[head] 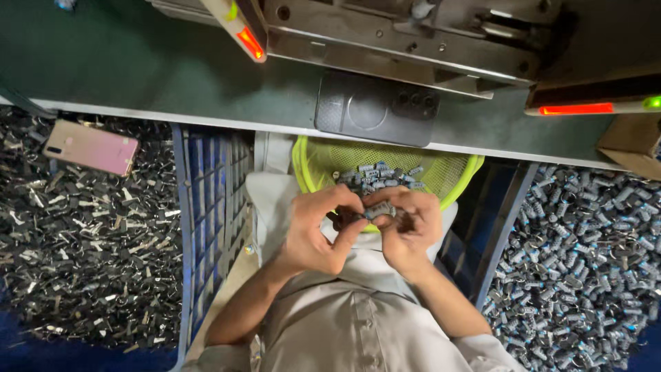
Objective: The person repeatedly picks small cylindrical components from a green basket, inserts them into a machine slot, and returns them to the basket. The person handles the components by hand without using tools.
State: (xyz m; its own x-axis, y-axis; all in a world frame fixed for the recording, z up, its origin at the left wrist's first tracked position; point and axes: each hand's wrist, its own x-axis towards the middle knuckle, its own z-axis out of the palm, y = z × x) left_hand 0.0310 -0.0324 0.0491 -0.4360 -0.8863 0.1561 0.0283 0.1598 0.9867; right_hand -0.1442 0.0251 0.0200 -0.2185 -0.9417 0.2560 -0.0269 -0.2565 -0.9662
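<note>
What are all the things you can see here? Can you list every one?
Basket: one, yellow-green mesh, on the person's lap under the bench edge.
Small parts: many, grey, heaped in the basket.
Held part: one small grey piece, between both hands.
Phone: one, dark, flat on the green bench.
Pink phone: one, on the left pile.
Left pile: countless dark and silvery bits.
Right pile: countless grey ring-like parts.
Crate: one, blue, between left pile and lap.
Machine: one, grey metal, top of bench.
Red lights: two, glowing, left and right of the machine.
Cardboard box: one, brown, far right.
Left hand; right hand: together over the basket.
</note>
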